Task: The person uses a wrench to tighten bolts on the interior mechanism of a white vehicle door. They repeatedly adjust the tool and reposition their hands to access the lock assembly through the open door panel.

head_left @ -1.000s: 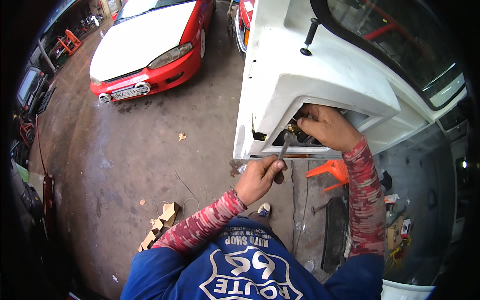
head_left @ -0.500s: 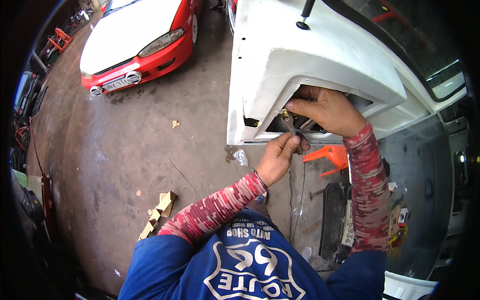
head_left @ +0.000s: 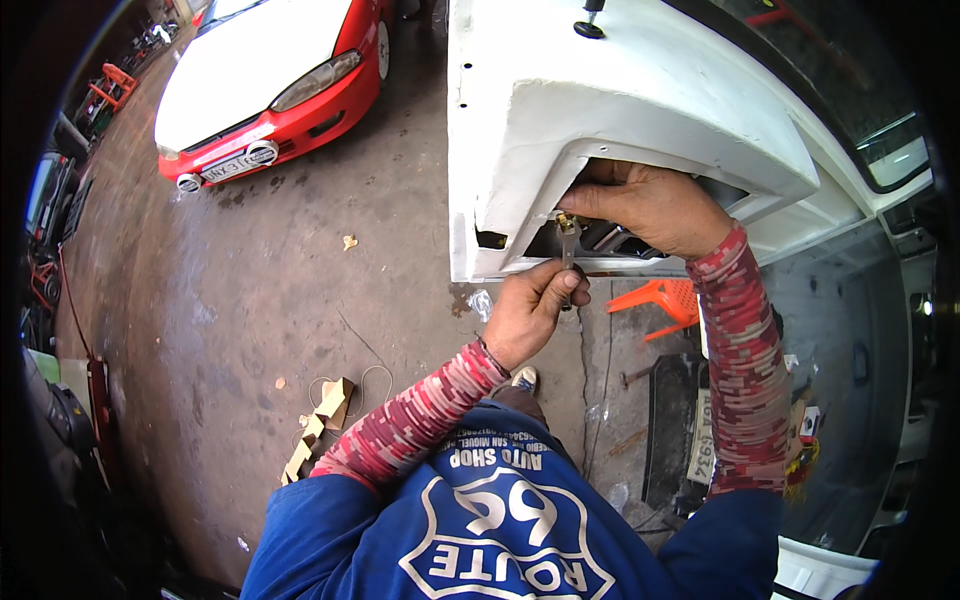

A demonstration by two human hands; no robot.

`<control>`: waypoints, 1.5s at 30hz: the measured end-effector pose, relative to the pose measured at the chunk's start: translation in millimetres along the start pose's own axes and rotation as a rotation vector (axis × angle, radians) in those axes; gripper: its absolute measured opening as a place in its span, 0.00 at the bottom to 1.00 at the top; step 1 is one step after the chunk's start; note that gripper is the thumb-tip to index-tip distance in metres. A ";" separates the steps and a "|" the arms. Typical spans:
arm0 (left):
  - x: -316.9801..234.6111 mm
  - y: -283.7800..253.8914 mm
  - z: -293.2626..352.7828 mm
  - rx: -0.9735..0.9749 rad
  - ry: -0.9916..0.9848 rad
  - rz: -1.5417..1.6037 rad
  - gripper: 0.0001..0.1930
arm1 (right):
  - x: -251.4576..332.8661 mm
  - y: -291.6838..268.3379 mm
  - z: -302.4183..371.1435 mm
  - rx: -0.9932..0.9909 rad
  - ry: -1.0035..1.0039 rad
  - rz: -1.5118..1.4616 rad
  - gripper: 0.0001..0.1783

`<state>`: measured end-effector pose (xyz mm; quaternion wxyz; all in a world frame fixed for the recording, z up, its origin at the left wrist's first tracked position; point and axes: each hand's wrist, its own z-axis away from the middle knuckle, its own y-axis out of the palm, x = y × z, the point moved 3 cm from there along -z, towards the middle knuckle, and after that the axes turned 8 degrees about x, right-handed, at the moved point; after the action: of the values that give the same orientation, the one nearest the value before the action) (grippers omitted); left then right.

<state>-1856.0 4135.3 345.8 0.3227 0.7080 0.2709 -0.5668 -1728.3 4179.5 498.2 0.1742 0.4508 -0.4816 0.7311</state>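
My left hand (head_left: pixel 528 312) is closed around the lower end of a metal wrench (head_left: pixel 569 246), thumb laid along it. The wrench's upper end meets a small brass-coloured fitting (head_left: pixel 566 220) at the left part of an opening in a white vehicle panel (head_left: pixel 520 120). Reaching into that opening from the right is my right hand (head_left: pixel 665 210), closed, its thumb tip beside the fitting. Its other fingers curl behind the opening's edge, so what they grip is hidden. Dark and metal parts (head_left: pixel 610 240) show inside the panel, below the right hand.
A red and white car (head_left: pixel 270 90) stands at the upper left. Below the panel are an orange plastic chair (head_left: pixel 665 300) and a dark bumper-like part (head_left: pixel 668 430) on the floor. Cardboard pieces (head_left: pixel 330 405) lie left of my left forearm. A black-ended strut (head_left: pixel 589 29) meets the panel's top.
My left hand has moved left, swinging the wrench's lower end that way, so it now points nearly straight down. My right hand stays in the opening. The whole view has shifted slightly.
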 end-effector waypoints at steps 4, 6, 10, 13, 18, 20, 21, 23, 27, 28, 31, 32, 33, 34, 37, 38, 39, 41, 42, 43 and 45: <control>-0.2 5.3 -0.5 -0.009 -0.016 -0.012 0.21 | 0.0 0.2 -0.9 0.003 0.000 0.019 0.19; -1.2 11.6 -3.9 -0.003 0.034 0.092 0.21 | 0.3 1.0 -0.9 -0.001 0.012 -0.030 0.20; -0.9 23.0 -11.0 -0.055 0.104 0.173 0.22 | 2.0 -0.6 2.3 -0.033 0.075 0.114 0.21; 1.8 23.5 -13.0 -0.104 0.050 0.119 0.21 | 5.0 -1.2 2.6 -0.029 0.033 0.128 0.21; 2.0 15.4 -5.6 -0.134 0.005 0.033 0.20 | 6.4 0.0 2.1 -0.031 -0.009 0.080 0.21; 1.4 13.5 -2.3 -0.102 -0.010 0.025 0.20 | 5.6 0.5 1.5 -0.028 0.005 0.055 0.21; 1.2 13.3 -1.4 -0.088 -0.005 0.053 0.20 | 5.2 0.8 1.3 -0.020 0.016 0.042 0.21; 1.8 15.4 -1.9 -0.067 0.008 0.085 0.21 | 5.2 0.7 0.8 -0.026 0.026 0.066 0.21; 4.9 20.4 -15.3 -0.060 0.084 0.139 0.21 | 5.9 0.6 0.4 -0.019 0.033 0.059 0.20; 5.8 22.6 -17.9 -0.057 0.095 0.176 0.21 | 6.5 1.2 0.5 -0.022 0.024 0.044 0.20; 8.0 25.0 -16.3 -0.044 0.077 0.234 0.21 | 7.0 1.3 0.9 -0.023 0.028 0.031 0.20; 8.3 24.9 -14.7 -0.032 0.058 0.238 0.21 | 6.7 0.3 0.8 -0.015 0.045 0.049 0.19; 7.7 23.0 -12.4 -0.041 0.056 0.198 0.21 | 5.8 -1.0 1.0 -0.015 0.079 0.069 0.18; 7.1 20.5 -9.3 -0.049 0.045 0.153 0.21 | 5.9 -1.3 1.8 -0.004 0.067 0.079 0.18; 3.9 11.6 -4.4 -0.099 0.025 0.050 0.21 | 5.6 -2.7 3.0 0.006 0.041 0.101 0.19; 2.4 8.6 -3.9 -0.101 0.017 0.012 0.21 | 5.8 -2.7 3.0 0.013 0.013 0.099 0.20; 1.5 6.0 -3.1 -0.113 -0.010 -0.035 0.21 | 6.0 -2.4 3.4 0.018 -0.017 0.093 0.21; -1.9 4.8 -1.5 -0.083 -0.003 -0.062 0.21 | 4.7 0.9 2.1 -0.009 -0.034 0.061 0.21; -3.3 3.7 0.5 -0.066 -0.019 -0.109 0.21 | 4.7 2.2 1.4 -0.011 -0.061 0.033 0.21; -4.9 3.2 2.4 -0.047 -0.024 -0.161 0.21 | 4.0 2.4 0.4 -0.019 -0.053 0.063 0.21; -6.4 0.9 6.0 -0.112 -0.050 -0.190 0.21 | 2.9 1.8 -0.6 -0.018 -0.046 0.088 0.21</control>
<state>-1860.4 4130.1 351.2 0.3130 0.6457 0.3599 -0.5963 -1731.4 4178.7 499.5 0.1348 0.4442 -0.5115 0.7231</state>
